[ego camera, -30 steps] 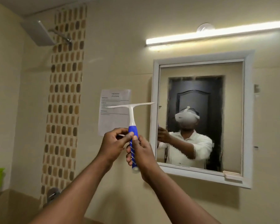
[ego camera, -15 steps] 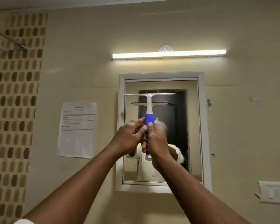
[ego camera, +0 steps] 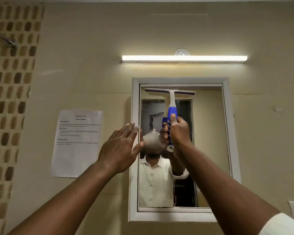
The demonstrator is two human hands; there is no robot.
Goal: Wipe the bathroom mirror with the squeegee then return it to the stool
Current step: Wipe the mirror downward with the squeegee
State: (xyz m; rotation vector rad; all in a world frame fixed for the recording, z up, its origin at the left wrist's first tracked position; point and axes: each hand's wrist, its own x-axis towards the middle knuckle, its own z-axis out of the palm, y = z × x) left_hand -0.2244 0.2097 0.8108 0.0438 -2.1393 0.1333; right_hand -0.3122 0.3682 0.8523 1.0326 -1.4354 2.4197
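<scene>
Squeegee (ego camera: pixel 171 106) blade meets the mirror (ego camera: pixel 209 141) top, above the right hand (ego camera: pixel 177 131) grip grasping its handle; left hand (ego camera: pixel 121 148) spread, released.

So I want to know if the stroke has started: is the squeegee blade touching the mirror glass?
Cannot tell. In the head view the squeegee blade lies across the top of the mirror, held by the right hand, but head-on, any gap is hidden.

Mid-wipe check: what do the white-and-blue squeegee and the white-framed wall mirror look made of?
White-and-blue squeegee: smooth moulded plastic, seemingly; the blue grip in the right hand may be rubbery, the dark blade edge likely rubber. White-framed wall mirror: reflective glass, streaked wet; frame painted wood or plastic, unclear.
</scene>
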